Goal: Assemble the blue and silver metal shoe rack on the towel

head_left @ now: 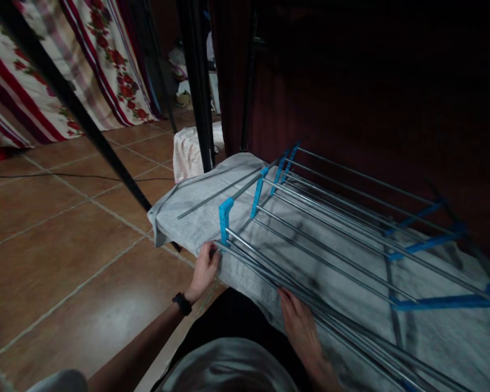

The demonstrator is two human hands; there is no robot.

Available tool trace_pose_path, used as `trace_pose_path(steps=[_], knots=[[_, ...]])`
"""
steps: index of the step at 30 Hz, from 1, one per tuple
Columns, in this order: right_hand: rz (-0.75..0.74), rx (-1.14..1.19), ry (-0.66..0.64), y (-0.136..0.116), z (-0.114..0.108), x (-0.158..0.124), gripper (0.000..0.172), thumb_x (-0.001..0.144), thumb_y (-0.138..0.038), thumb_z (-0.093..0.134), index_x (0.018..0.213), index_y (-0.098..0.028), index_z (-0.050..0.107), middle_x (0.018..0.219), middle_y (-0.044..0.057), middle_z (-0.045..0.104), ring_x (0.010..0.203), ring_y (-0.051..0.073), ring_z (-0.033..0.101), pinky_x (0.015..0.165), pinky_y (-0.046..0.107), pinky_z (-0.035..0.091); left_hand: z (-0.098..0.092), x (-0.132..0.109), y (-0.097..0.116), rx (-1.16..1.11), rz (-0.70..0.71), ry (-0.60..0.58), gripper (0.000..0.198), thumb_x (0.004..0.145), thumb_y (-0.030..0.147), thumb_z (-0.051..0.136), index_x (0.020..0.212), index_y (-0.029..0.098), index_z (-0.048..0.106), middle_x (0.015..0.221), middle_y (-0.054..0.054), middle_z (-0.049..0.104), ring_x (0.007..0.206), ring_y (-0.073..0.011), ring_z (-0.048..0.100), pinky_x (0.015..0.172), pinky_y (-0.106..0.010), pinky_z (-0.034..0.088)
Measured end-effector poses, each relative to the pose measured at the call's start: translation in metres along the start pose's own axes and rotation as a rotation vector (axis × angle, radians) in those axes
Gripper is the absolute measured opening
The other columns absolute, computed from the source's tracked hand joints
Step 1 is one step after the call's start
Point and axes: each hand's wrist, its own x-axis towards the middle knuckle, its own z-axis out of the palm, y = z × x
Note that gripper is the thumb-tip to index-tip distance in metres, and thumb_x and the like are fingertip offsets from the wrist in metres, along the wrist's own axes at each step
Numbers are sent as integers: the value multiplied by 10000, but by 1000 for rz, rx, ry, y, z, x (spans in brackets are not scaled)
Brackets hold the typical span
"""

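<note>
A clothes drying rack of thin metal rods with blue plastic joints (225, 209) lies across a grey cloth-covered surface (245, 261) in front of me. My left hand (206, 268), with a dark band at the wrist, pinches the end of a metal rod beside the nearest blue joint. Further right, my right hand (300, 322) has its fingers closed against the bundle of near rods (269, 272), with some fingertips hidden by them. One loose-looking rod (218, 194) lies slanted on the cloth beyond the left joint.
Black metal posts (196, 81) rise at the surface's far left, and another slanted black bar (73, 106) crosses the left side. A striped cloth (188, 155) hangs behind. Floral fabric (114, 60) and a cable (85, 176) lie beyond on the tiled-floor side.
</note>
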Motion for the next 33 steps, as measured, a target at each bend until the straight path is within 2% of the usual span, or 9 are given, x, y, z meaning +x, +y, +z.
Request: trace_pose_path(steps=[5,7,9,12,17,19,23,26,33], knots=[[-49,131,-50,-26,-47,-11,535,902,0,334,1345,-222,534,1233,51,652,1080,145,638,922,280,533,-6,13,5,-65,-47,12,277,853,298,503,1106,197,552,1077,-85,605,959,-223,588,809,-374,501],[-118,194,19,-33,-70,-9,511,916,-13,342,1348,-209,535,1189,45,670,1050,127,642,904,245,523,-9,14,12,-73,-68,11,276,846,286,502,1104,201,553,1123,-90,602,987,-224,585,783,-358,503],[-167,203,152,-37,-90,-3,480,929,-26,373,1351,-185,537,1151,58,682,1030,135,644,900,255,508,-12,14,21,-83,-81,17,272,846,281,501,1101,206,554,1149,-88,602,1001,-220,583,772,-346,499],[-149,70,290,-36,-110,12,446,940,-67,457,1368,-169,526,1143,89,682,1028,180,637,913,324,476,-15,14,32,-123,-101,44,267,854,300,520,1103,210,552,1152,-81,605,965,-204,592,758,-328,489],[-58,-203,137,-31,-120,30,449,960,-124,454,1406,-164,486,1252,128,636,1036,237,615,892,404,446,-21,14,48,-191,-124,77,289,858,355,579,1107,210,554,1135,-79,612,924,-184,598,718,-287,471],[-23,-260,119,-30,-123,35,467,958,-120,442,1420,-186,470,1264,124,628,1051,248,603,898,429,434,-22,15,53,-214,-108,82,294,858,361,593,1108,210,560,1126,-79,615,929,-181,598,698,-271,465],[30,-287,61,-26,-130,43,518,932,-92,450,1442,-183,432,1233,123,630,1107,271,572,962,477,411,-23,17,64,-243,-65,90,294,865,360,605,1118,216,562,1133,-73,613,928,-168,595,690,-252,458],[20,-252,3,-20,-135,46,515,911,-40,438,1416,-143,447,1118,111,653,1014,233,596,947,420,435,-21,20,72,-267,-62,87,303,864,365,614,1125,221,560,1122,-67,610,920,-163,591,701,-255,460],[9,-294,138,-11,-153,55,446,956,-96,430,1393,-168,475,1070,91,646,921,215,583,902,378,414,-21,25,85,-321,-66,101,283,863,364,618,1100,219,563,1090,-54,604,920,-159,584,742,-270,473]])
